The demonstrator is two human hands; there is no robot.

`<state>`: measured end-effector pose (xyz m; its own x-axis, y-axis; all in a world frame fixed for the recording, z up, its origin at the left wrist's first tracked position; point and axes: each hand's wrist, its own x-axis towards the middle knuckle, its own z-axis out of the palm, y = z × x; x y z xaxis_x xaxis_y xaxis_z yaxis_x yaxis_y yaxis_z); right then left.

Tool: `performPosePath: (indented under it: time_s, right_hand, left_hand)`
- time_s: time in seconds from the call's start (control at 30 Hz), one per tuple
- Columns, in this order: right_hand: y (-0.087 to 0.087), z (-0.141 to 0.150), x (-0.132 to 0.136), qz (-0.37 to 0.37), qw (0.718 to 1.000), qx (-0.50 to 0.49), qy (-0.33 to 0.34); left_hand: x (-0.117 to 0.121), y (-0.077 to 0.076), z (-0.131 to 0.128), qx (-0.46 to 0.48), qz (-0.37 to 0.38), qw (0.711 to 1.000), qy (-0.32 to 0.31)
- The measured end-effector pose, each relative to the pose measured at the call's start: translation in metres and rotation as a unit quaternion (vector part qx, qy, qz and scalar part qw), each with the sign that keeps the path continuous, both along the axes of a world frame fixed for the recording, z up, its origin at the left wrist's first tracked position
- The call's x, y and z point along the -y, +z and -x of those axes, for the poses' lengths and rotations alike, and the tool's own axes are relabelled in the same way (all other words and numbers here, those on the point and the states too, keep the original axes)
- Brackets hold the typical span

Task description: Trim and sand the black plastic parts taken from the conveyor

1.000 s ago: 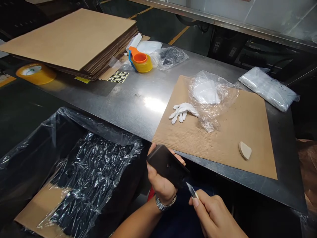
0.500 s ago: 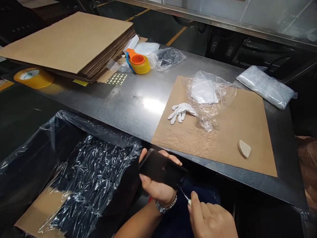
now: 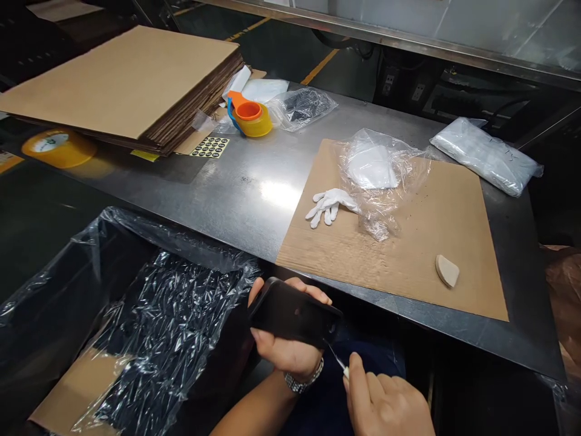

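Note:
My left hand [image 3: 290, 356] is wrapped round a black phone-shaped case [image 3: 295, 315], thumb and fingers along its long edges. It is held tilted in front of the table's near edge. My right hand [image 3: 388, 396] grips a thin metal-tipped tool with a white handle [image 3: 345, 372]. The slim tip points up and left, at the case's lower right corner; I cannot tell whether it touches. Most of the handle is hidden inside my right fingers.
A metal table [image 3: 218, 200] bears a cardboard sheet [image 3: 408, 266] with a white glove [image 3: 331, 203], a clear plastic bag [image 3: 403, 166] and a beige block [image 3: 447, 270]. Stacked cardboard [image 3: 131, 79] and a tape dispenser [image 3: 254, 124] stand behind. A plastic-lined box [image 3: 167, 327] is at lower left.
The black case has shifted slightly left in my left hand. My right hand keeps the tool near the same corner. The whole view has moved a little.

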<state>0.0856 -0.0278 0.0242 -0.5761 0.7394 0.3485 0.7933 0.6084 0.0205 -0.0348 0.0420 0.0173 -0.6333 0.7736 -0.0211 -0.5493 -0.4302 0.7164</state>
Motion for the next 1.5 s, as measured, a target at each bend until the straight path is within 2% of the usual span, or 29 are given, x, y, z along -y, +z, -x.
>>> performPosePath:
  time_s: [0.33, 0.53, 0.63, 0.8, 0.87, 0.9, 0.97, 1.0, 1.07, 1.13, 1.2, 1.27, 1.33, 1.4, 1.5]
  right_hand:
    - [-0.003, 0.000, 0.002, 0.027, 1.000, 0.006, -0.004]
    - [0.002, -0.002, 0.001, 0.006, 0.998, 0.068, -0.008]
    - [0.005, -0.003, 0.000, -0.004, 0.997, 0.080, -0.016]
    - [0.007, -0.006, -0.007, -0.012, 0.998, 0.015, -0.053]
    - [0.009, -0.008, -0.013, 0.020, 0.999, -0.019, -0.039]
    - [0.010, -0.010, -0.015, 0.058, 0.997, -0.044, -0.031]
    - [0.015, -0.013, -0.022, 0.189, 0.975, -0.114, -0.020]
    - [0.017, -0.014, -0.025, 0.271, 0.950, -0.154, -0.012]
    - [0.020, -0.014, -0.030, 0.413, 0.880, -0.234, -0.005]
    - [0.019, -0.012, -0.032, 0.487, 0.818, -0.307, -0.011]
    - [0.015, -0.008, -0.032, 0.505, 0.783, -0.362, -0.017]
    - [0.010, -0.004, -0.032, 0.490, 0.783, -0.383, -0.014]
    - [0.008, -0.002, -0.032, 0.464, 0.801, -0.379, -0.002]
    - [0.008, -0.002, -0.033, 0.451, 0.811, -0.371, 0.016]
    - [0.010, -0.008, -0.034, 0.502, 0.782, -0.369, 0.030]
  left_hand:
    - [-0.001, 0.002, -0.005, -0.019, 0.017, 0.999, 0.023]
    - [0.000, -0.001, -0.010, -0.035, 0.055, 0.997, 0.028]
    - [0.000, -0.003, -0.010, -0.016, 0.097, 0.995, -0.004]
    - [-0.001, -0.003, -0.006, 0.016, 0.136, 0.989, -0.054]
    - [-0.001, -0.003, -0.005, 0.037, 0.152, 0.984, -0.082]
    - [-0.001, -0.003, -0.004, 0.051, 0.161, 0.980, -0.102]
    - [-0.001, -0.002, -0.003, 0.083, 0.185, 0.968, -0.148]
    - [-0.001, -0.002, -0.003, 0.099, 0.198, 0.960, -0.174]
    - [0.000, -0.001, -0.003, 0.121, 0.221, 0.943, -0.219]
    - [0.001, -0.001, -0.005, 0.133, 0.238, 0.930, -0.246]
    - [0.002, 0.000, -0.007, 0.135, 0.248, 0.925, -0.253]
    - [0.003, -0.001, -0.009, 0.134, 0.254, 0.924, -0.252]
    - [0.004, -0.001, -0.010, 0.141, 0.261, 0.921, -0.251]
    - [0.003, -0.002, -0.010, 0.160, 0.284, 0.907, -0.267]
    - [0.001, -0.004, -0.008, 0.183, 0.322, 0.878, -0.302]
